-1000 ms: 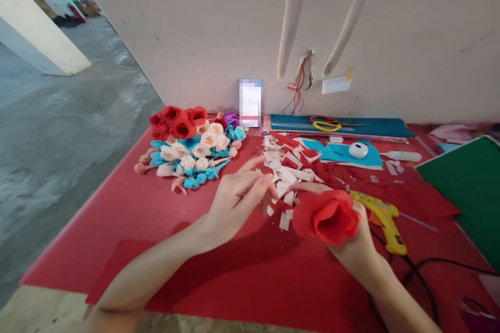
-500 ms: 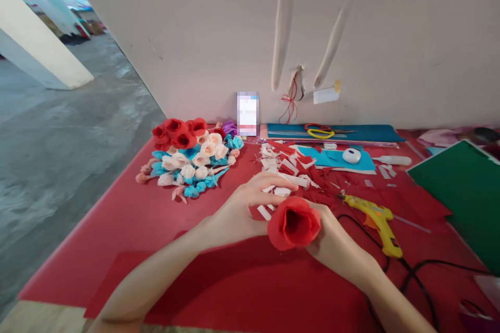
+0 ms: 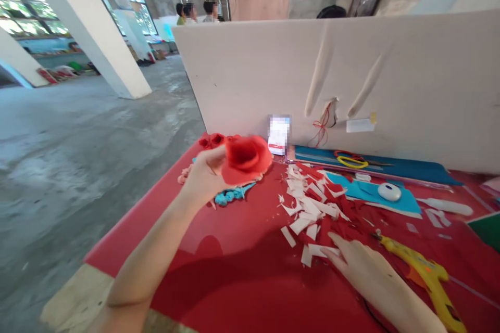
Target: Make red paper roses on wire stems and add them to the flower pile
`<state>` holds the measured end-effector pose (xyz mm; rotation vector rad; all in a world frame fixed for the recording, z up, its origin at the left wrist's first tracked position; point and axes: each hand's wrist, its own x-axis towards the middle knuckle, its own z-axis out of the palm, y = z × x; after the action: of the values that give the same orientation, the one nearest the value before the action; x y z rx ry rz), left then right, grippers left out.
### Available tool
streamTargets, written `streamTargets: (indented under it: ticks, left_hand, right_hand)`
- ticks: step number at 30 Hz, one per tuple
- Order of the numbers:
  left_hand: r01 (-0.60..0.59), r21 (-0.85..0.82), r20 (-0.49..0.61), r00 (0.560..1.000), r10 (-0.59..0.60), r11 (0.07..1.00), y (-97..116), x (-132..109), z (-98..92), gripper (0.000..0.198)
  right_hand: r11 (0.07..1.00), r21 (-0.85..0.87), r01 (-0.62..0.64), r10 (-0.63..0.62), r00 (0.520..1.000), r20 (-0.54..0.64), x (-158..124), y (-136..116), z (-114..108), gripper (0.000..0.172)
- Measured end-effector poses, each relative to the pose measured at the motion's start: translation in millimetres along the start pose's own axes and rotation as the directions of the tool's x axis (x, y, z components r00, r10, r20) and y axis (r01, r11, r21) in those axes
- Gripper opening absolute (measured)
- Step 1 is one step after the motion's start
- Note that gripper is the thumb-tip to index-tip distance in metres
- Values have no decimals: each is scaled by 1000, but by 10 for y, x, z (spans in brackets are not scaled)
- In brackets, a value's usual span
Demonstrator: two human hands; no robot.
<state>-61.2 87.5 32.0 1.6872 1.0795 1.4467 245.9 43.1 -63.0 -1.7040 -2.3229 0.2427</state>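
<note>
Red paper rose (image 3: 247, 158) in raised left hand (image 3: 203, 177), well apart from right hand (image 3: 365, 269)

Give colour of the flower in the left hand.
Flower is red, clearest in the head view.

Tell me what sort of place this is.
Probably a handicraft bench in a big workshop hall: paper scraps, a glue gun and scissors on the red table, a paper rose in the left hand, concrete pillars beyond.
</note>
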Motion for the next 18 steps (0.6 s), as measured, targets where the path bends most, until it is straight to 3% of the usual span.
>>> streamTargets:
  ticks: [2,5,7,9,12,14,16,18]
  left_hand:
    - [-30,22,-107,994,32,999,-29,52,-280,19]
    - [-33,43,-174,984,40,999,-102,13,-587,15]
    - [-15,68,-170,985,26,998,-169,-83,-663,16]
    - [-2,106,-151,988,18,994,-239,-206,-627,23]
    - [-39,168,-104,993,57,985,-324,-388,-425,28]
    - [-100,197,1,995,102,975,-349,-488,-258,20]
    - [-153,164,89,986,139,975,-346,-563,-123,19]
    - [-176,83,158,974,162,981,-328,-611,-51,23]
  right_hand:
    - [991,116,68,-71,997,29,-22,1,-22,16]
    - [939,276,203,-212,977,5,-33,-64,-24,11]
    - [958,254,129,-96,986,-140,12,-143,9,14]
    - [966,244,86,-41,982,-184,112,-268,32,21]
    - [946,318,59,-37,996,-75,310,-570,-14,40]
    - [912,400,91,-94,995,-11,424,-821,-79,45]
    - [859,483,169,-217,975,44,501,-1067,-131,38]
    - [826,519,221,-275,961,28,543,-1267,-150,23]
